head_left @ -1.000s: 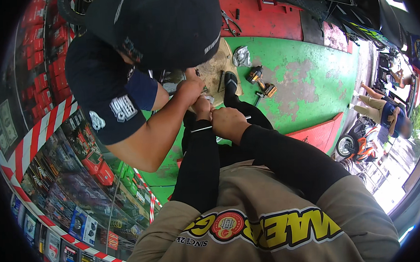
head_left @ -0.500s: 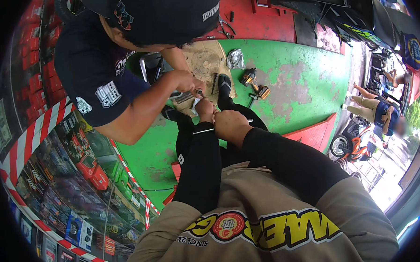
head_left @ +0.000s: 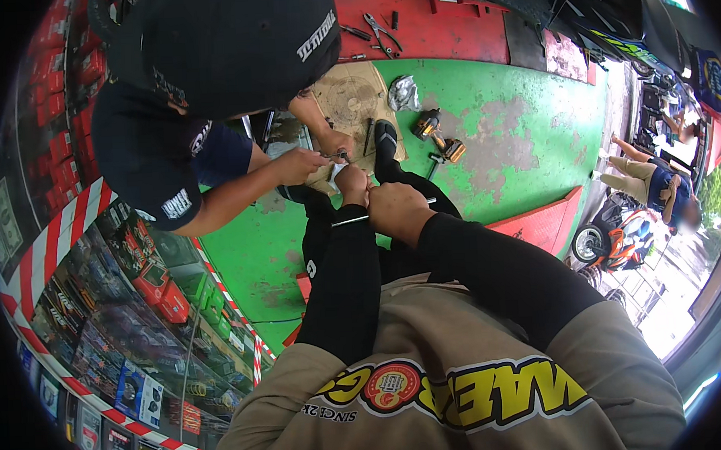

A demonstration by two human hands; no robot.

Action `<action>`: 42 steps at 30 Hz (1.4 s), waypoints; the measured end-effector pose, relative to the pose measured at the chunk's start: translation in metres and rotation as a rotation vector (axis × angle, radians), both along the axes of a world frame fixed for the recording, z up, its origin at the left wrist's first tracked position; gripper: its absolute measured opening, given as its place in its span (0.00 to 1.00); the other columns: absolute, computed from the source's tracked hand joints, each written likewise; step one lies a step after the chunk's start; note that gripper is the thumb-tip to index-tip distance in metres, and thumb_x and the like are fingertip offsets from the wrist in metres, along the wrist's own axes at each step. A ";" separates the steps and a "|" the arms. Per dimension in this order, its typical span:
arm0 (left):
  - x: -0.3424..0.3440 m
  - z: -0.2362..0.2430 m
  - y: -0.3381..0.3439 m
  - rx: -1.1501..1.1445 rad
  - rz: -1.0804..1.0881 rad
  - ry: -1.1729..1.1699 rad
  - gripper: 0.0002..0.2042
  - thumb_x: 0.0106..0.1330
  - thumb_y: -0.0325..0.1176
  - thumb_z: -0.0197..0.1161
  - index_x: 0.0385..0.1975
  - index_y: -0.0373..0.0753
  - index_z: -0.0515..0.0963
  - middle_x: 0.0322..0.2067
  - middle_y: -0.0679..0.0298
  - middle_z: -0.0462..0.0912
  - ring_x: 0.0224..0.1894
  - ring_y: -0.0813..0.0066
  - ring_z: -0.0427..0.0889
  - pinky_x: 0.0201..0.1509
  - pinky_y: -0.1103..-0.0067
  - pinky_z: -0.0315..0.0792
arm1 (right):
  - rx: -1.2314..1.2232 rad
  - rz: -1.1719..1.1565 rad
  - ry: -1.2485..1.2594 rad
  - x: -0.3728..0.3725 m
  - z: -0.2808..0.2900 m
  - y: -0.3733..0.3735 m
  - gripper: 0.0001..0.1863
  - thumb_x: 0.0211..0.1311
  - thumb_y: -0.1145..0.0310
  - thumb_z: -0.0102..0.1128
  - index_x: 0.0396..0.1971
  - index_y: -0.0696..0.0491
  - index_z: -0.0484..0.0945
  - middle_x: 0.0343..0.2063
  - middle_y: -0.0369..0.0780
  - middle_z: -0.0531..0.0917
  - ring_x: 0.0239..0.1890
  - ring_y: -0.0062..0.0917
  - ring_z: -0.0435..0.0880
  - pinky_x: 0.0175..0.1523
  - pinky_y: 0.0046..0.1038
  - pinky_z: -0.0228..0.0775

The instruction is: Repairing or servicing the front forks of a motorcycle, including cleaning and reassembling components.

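Note:
My right hand [head_left: 399,213] is closed around a slim metal bar [head_left: 349,221] that crosses my wrists. My left hand [head_left: 353,183] is closed just ahead of it, the two touching, with a white cloth [head_left: 339,169] at its front; whatever part lies inside is hidden. A co-worker's hands [head_left: 300,165] work just beyond mine on a small metal tool or part [head_left: 340,156], too small to make out. Between my feet and the co-worker lies stained cardboard [head_left: 346,89] with a long dark tool [head_left: 368,136] on it.
A yellow-black power drill [head_left: 437,133], crumpled silver material [head_left: 404,93] and a red ramp [head_left: 537,221] lie on the green floor. Pliers [head_left: 382,37] rest on a red platform [head_left: 465,39]. A glass display case [head_left: 148,331] stands left. Motorcycles [head_left: 619,246] and another person [head_left: 648,176] are at right.
The co-worker's head and shoulders have shifted up and left, and their hands have separated somewhat, uncovering the small metal piece. My hands have barely moved, still gripping.

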State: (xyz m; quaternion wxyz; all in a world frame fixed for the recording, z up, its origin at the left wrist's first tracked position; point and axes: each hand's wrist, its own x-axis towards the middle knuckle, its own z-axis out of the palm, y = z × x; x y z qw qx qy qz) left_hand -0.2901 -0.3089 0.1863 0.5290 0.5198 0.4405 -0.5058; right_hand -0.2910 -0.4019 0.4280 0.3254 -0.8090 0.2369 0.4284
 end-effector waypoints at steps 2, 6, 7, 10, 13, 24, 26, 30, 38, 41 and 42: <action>0.007 0.004 0.004 -0.002 0.016 -0.014 0.05 0.72 0.32 0.51 0.32 0.44 0.69 0.16 0.62 0.68 0.11 0.64 0.66 0.16 0.65 0.60 | 0.019 0.005 0.017 0.004 0.005 0.002 0.13 0.58 0.68 0.53 0.33 0.59 0.85 0.33 0.49 0.88 0.38 0.44 0.89 0.45 0.41 0.81; 0.001 0.000 0.006 -0.045 0.043 -0.011 0.07 0.72 0.38 0.52 0.31 0.45 0.69 0.16 0.61 0.69 0.11 0.64 0.66 0.16 0.66 0.60 | 0.013 0.042 -0.042 -0.003 0.003 0.004 0.13 0.58 0.68 0.53 0.33 0.58 0.85 0.33 0.49 0.88 0.38 0.44 0.89 0.45 0.42 0.81; -0.004 -0.004 0.006 -0.059 0.044 -0.004 0.08 0.72 0.39 0.52 0.31 0.45 0.70 0.16 0.61 0.69 0.11 0.63 0.66 0.16 0.66 0.60 | 0.014 0.041 -0.045 -0.006 0.001 0.003 0.13 0.58 0.67 0.53 0.32 0.58 0.85 0.33 0.49 0.88 0.38 0.44 0.89 0.45 0.42 0.81; -0.032 -0.023 -0.004 -0.117 0.033 0.045 0.11 0.72 0.43 0.53 0.31 0.46 0.70 0.16 0.61 0.69 0.11 0.63 0.66 0.17 0.67 0.60 | 0.005 0.009 0.041 -0.017 -0.008 -0.009 0.15 0.58 0.64 0.54 0.36 0.57 0.85 0.35 0.50 0.88 0.40 0.44 0.88 0.47 0.42 0.80; -0.082 -0.091 0.022 -0.128 0.043 0.053 0.12 0.73 0.46 0.53 0.30 0.46 0.70 0.16 0.60 0.69 0.12 0.63 0.66 0.17 0.67 0.60 | 0.029 0.006 0.097 -0.016 -0.006 -0.010 0.17 0.59 0.60 0.56 0.40 0.56 0.85 0.37 0.50 0.88 0.42 0.44 0.88 0.48 0.42 0.80; -0.064 -0.112 0.037 -0.438 -0.383 -0.072 0.09 0.65 0.34 0.61 0.24 0.41 0.73 0.14 0.59 0.74 0.13 0.61 0.75 0.17 0.65 0.67 | 0.038 0.047 0.042 -0.022 -0.004 -0.014 0.18 0.61 0.59 0.55 0.41 0.56 0.84 0.35 0.50 0.88 0.39 0.44 0.88 0.48 0.42 0.80; -0.066 -0.085 0.021 -0.449 -0.291 0.015 0.08 0.63 0.31 0.62 0.23 0.40 0.73 0.13 0.59 0.74 0.14 0.60 0.77 0.17 0.65 0.69 | 0.010 0.025 0.071 -0.033 -0.011 -0.018 0.17 0.62 0.61 0.53 0.40 0.57 0.84 0.35 0.50 0.88 0.39 0.44 0.88 0.47 0.43 0.80; 0.018 -0.077 0.110 -0.019 -0.565 -0.776 0.10 0.72 0.42 0.57 0.36 0.44 0.72 0.18 0.62 0.73 0.14 0.66 0.71 0.17 0.69 0.62 | 0.110 0.067 -0.118 0.022 0.040 0.020 0.16 0.61 0.63 0.54 0.39 0.58 0.84 0.34 0.50 0.88 0.39 0.44 0.88 0.45 0.43 0.81; 0.000 0.083 -0.017 0.019 -0.082 -0.065 0.05 0.69 0.33 0.50 0.41 0.44 0.71 0.19 0.64 0.75 0.14 0.72 0.71 0.18 0.72 0.65 | -0.024 -0.004 0.008 -0.028 0.015 -0.009 0.13 0.57 0.68 0.55 0.38 0.59 0.82 0.31 0.52 0.87 0.37 0.45 0.89 0.43 0.44 0.81; 0.004 0.080 -0.010 0.036 -0.061 -0.022 0.04 0.69 0.32 0.50 0.38 0.43 0.72 0.20 0.64 0.77 0.14 0.71 0.73 0.17 0.74 0.65 | -0.037 0.010 -0.009 -0.030 0.011 -0.004 0.12 0.58 0.68 0.55 0.37 0.59 0.81 0.30 0.53 0.86 0.36 0.46 0.88 0.42 0.45 0.80; 0.005 0.075 -0.006 0.039 -0.056 -0.026 0.04 0.69 0.32 0.50 0.38 0.43 0.72 0.20 0.64 0.77 0.14 0.71 0.73 0.17 0.74 0.65 | -0.034 0.015 -0.013 -0.030 0.010 -0.004 0.12 0.58 0.68 0.55 0.37 0.59 0.81 0.30 0.53 0.86 0.36 0.46 0.88 0.42 0.45 0.80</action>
